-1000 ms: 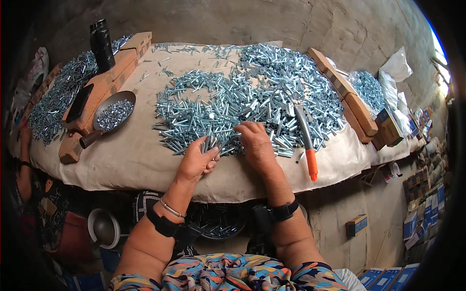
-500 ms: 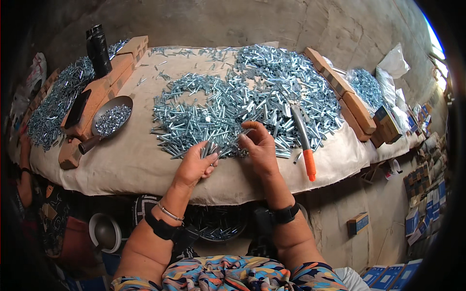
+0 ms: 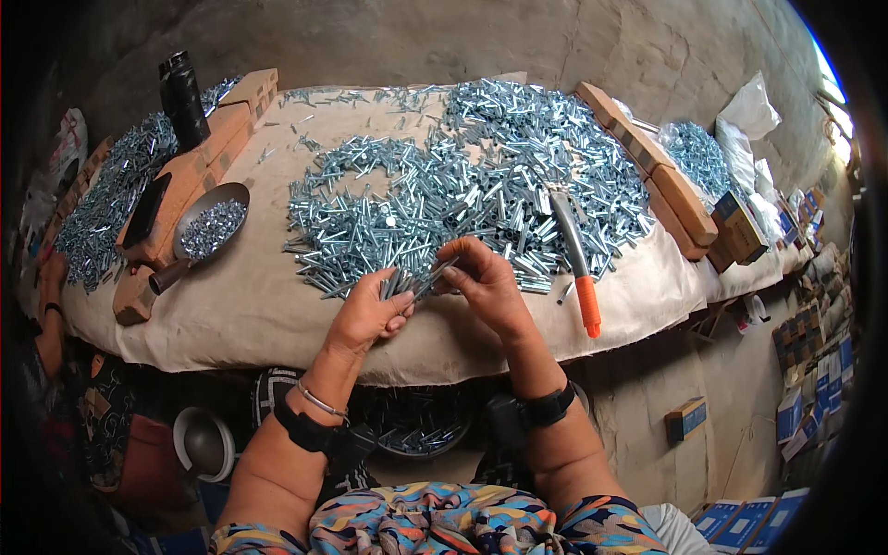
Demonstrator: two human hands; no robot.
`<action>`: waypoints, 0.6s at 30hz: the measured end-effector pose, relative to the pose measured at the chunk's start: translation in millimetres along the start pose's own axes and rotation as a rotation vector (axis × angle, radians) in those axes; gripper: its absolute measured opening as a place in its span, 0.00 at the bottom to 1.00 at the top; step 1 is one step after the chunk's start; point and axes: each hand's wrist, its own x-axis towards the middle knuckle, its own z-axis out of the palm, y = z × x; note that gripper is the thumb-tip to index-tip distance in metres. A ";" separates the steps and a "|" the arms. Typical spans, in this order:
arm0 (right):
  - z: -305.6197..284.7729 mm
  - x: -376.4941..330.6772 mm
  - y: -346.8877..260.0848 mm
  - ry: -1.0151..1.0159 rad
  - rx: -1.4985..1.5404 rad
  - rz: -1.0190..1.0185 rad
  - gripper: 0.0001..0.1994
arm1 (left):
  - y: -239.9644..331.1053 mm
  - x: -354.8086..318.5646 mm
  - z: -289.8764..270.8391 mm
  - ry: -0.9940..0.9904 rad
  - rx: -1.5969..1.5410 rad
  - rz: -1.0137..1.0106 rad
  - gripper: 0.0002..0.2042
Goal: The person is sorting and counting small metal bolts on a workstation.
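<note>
Head view: the left hand [image 3: 365,310] grips a bundle of metal pins [image 3: 398,281]; the right hand [image 3: 487,289] pinches a slim pin [image 3: 443,270] beside it, near the pile [image 3: 370,227].

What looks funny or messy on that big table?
The pan looks odd: it holds small metal bits, not food. A few pins look spilled, lying on the cloth apart from the big pile. I see nothing clearly broken.

One left hand [image 3: 368,310], one right hand [image 3: 486,287] and one orange-handled tool [image 3: 574,259] are shown near centre; one bottle [image 3: 184,104] and one pan [image 3: 222,193], at left.
</note>
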 end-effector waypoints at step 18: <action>16.8 -14.4 -2.9 -0.193 -0.680 -0.154 0.12 | 1.0 -5.4 5.7 0.045 0.022 -0.081 0.07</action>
